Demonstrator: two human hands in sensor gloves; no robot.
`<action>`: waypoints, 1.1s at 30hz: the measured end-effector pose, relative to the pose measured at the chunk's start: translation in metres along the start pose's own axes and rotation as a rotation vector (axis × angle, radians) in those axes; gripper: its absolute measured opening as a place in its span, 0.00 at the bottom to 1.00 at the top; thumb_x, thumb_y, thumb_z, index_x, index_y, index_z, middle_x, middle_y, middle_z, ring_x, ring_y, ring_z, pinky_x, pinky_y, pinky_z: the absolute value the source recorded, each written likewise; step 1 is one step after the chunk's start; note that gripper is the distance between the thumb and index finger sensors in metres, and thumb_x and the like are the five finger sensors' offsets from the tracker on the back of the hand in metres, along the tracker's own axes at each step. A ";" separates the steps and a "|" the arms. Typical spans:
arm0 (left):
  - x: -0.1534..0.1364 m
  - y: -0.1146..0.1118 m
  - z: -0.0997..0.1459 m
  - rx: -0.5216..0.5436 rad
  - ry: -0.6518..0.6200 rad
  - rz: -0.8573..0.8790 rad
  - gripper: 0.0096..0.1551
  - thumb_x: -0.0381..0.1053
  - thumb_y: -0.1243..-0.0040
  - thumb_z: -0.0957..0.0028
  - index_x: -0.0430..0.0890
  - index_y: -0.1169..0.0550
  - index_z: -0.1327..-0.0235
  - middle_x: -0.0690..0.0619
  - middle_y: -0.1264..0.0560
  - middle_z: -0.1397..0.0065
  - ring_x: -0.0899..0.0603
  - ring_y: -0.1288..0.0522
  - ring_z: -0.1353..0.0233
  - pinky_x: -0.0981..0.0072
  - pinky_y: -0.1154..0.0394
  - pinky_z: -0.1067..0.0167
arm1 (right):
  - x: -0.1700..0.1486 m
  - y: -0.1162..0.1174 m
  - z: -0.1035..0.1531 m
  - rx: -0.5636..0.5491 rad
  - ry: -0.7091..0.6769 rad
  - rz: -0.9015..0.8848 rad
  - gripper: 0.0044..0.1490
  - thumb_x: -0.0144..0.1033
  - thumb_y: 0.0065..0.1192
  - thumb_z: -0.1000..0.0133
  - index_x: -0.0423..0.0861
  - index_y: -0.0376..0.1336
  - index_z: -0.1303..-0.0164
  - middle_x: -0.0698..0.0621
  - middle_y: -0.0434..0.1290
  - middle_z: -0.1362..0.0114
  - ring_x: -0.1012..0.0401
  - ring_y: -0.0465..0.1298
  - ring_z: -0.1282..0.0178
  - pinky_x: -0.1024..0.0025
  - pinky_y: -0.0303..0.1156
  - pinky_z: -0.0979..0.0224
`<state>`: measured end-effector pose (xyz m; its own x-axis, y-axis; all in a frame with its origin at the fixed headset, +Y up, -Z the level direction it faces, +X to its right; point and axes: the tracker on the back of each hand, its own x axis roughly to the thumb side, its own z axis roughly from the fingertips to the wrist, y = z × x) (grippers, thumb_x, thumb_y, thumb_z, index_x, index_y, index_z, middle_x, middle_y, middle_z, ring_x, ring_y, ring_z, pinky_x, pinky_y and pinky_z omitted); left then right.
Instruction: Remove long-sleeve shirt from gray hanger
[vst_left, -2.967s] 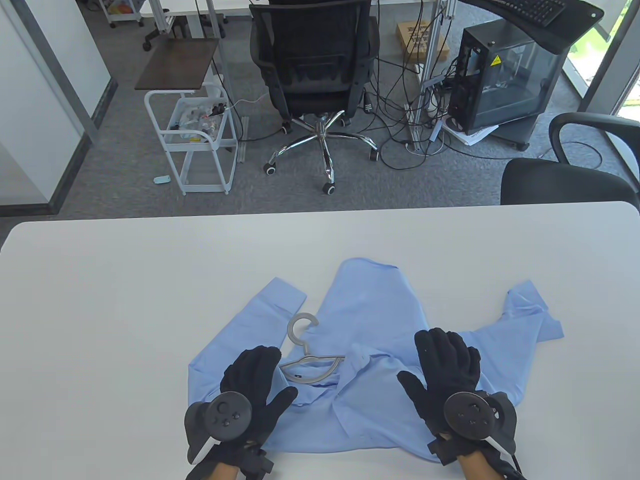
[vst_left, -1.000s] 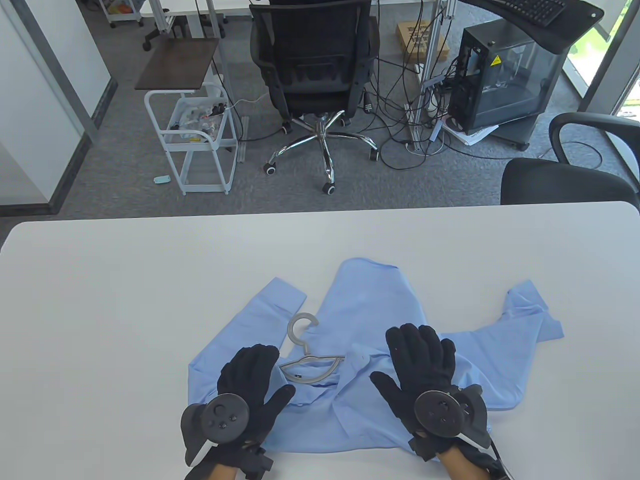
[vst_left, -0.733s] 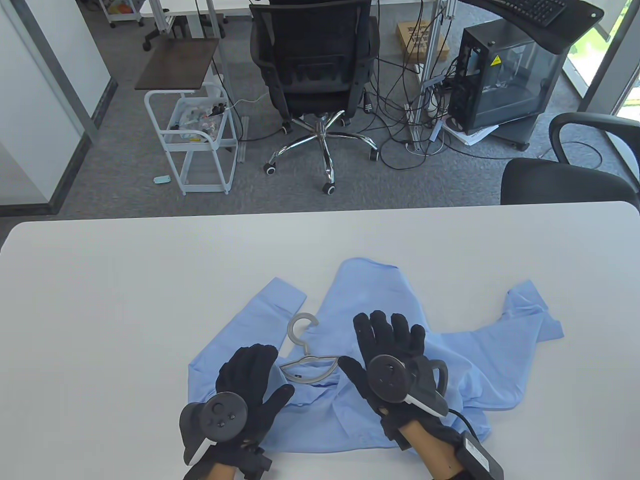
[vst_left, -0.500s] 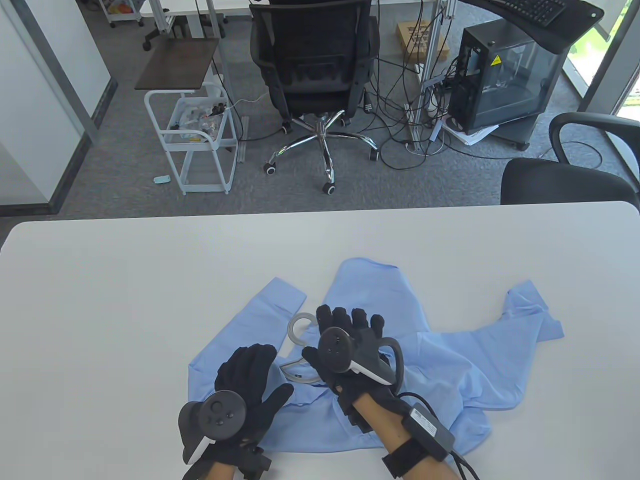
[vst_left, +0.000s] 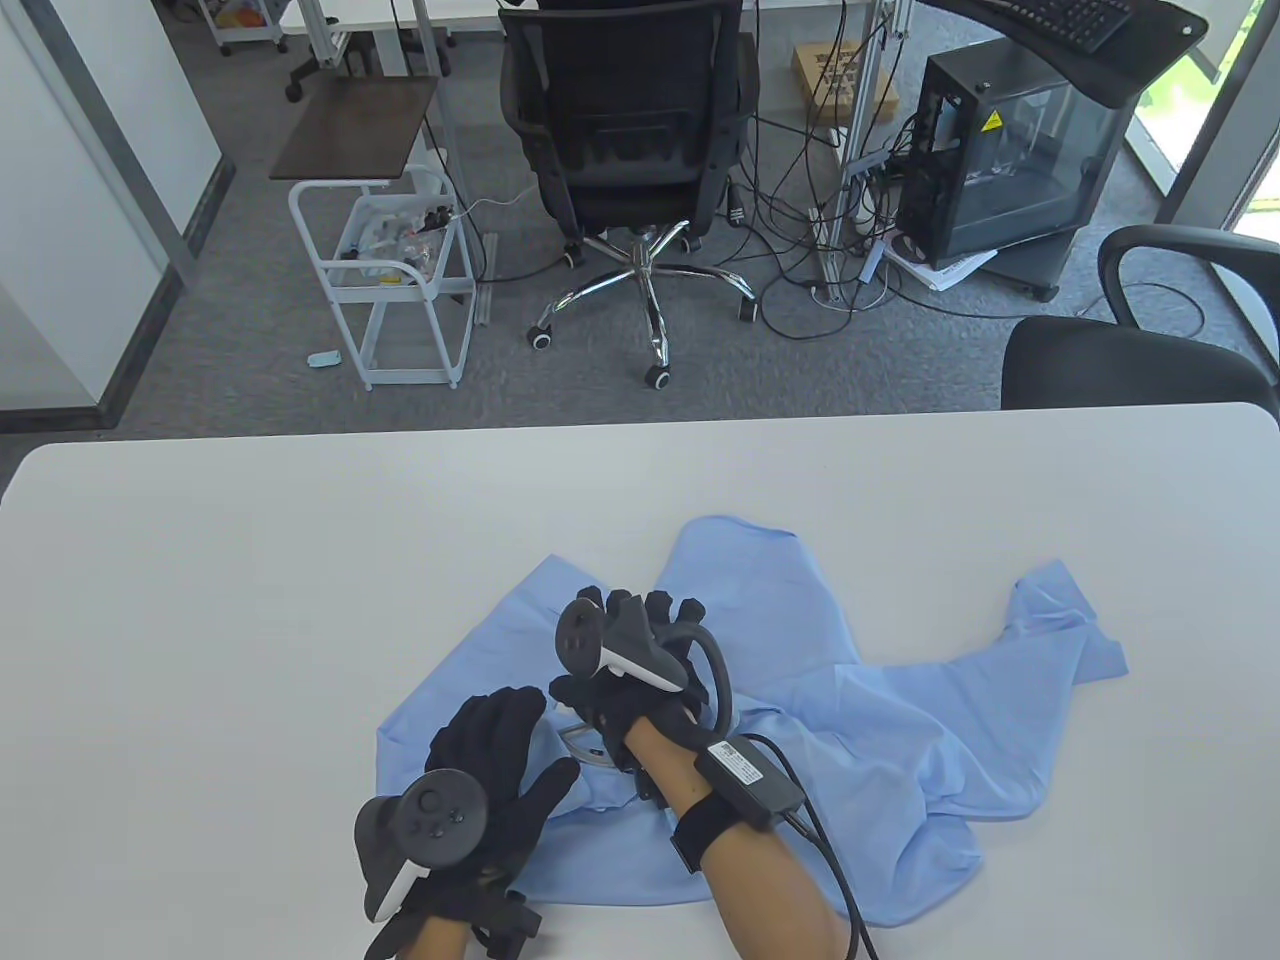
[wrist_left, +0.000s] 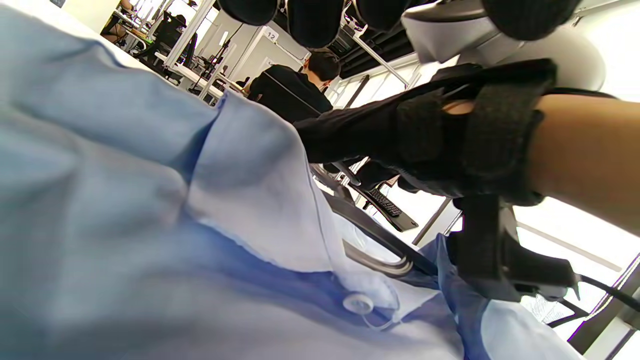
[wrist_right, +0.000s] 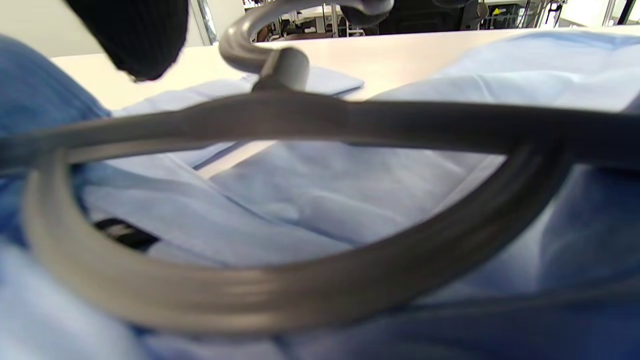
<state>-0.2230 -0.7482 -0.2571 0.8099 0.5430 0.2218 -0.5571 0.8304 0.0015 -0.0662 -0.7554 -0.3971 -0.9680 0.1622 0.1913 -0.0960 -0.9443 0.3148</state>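
A light blue long-sleeve shirt (vst_left: 760, 620) lies spread on the white table (vst_left: 250, 560), with the gray hanger (vst_left: 578, 742) in its collar. My left hand (vst_left: 495, 735) rests flat, fingers spread, on the shirt just left of the collar. My right hand (vst_left: 630, 625) lies over the hanger's hook and hides it. In the right wrist view the hanger (wrist_right: 300, 120) fills the frame over the shirt (wrist_right: 325, 200). A fingertip (wrist_right: 135, 35) hangs beside the hook without touching it, and whether the hand grips the hook is hidden. The left wrist view shows the collar (wrist_left: 250, 200), the hanger (wrist_left: 375, 250) and my right wrist (wrist_left: 450, 135).
A cable (vst_left: 835, 860) trails from my right wrist over the shirt's near edge. One sleeve (vst_left: 1060, 630) reaches to the right. A black chair (vst_left: 1130, 360) stands behind the table's far right edge, another office chair (vst_left: 630, 130) farther back.
My right hand has moved left across the shirt, from its right side to over the hanger's hook. My left hand has stayed on the shirt.
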 end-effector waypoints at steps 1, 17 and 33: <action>0.000 0.000 0.000 0.001 -0.002 0.000 0.50 0.77 0.52 0.49 0.57 0.45 0.15 0.47 0.44 0.12 0.29 0.49 0.12 0.30 0.55 0.21 | 0.000 0.002 -0.002 -0.007 0.012 0.009 0.64 0.61 0.67 0.40 0.44 0.37 0.09 0.35 0.48 0.10 0.26 0.46 0.14 0.17 0.33 0.26; 0.026 0.004 0.012 0.100 -0.110 -0.121 0.51 0.76 0.52 0.48 0.58 0.49 0.15 0.44 0.54 0.11 0.27 0.60 0.13 0.31 0.61 0.21 | -0.045 -0.057 0.089 -0.402 -0.261 -0.340 0.28 0.58 0.80 0.47 0.51 0.71 0.47 0.63 0.74 0.61 0.65 0.81 0.59 0.51 0.78 0.35; 0.083 -0.024 0.027 0.083 -0.373 -0.351 0.47 0.76 0.48 0.50 0.74 0.53 0.20 0.50 0.49 0.10 0.30 0.54 0.11 0.29 0.61 0.21 | -0.080 -0.036 0.227 -0.956 -0.568 -0.212 0.23 0.57 0.73 0.43 0.49 0.75 0.53 0.67 0.73 0.72 0.71 0.80 0.73 0.61 0.83 0.45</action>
<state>-0.1473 -0.7265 -0.2128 0.8387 0.1399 0.5263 -0.2890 0.9335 0.2124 0.0671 -0.6696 -0.2130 -0.6894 0.2214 0.6897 -0.6189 -0.6748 -0.4021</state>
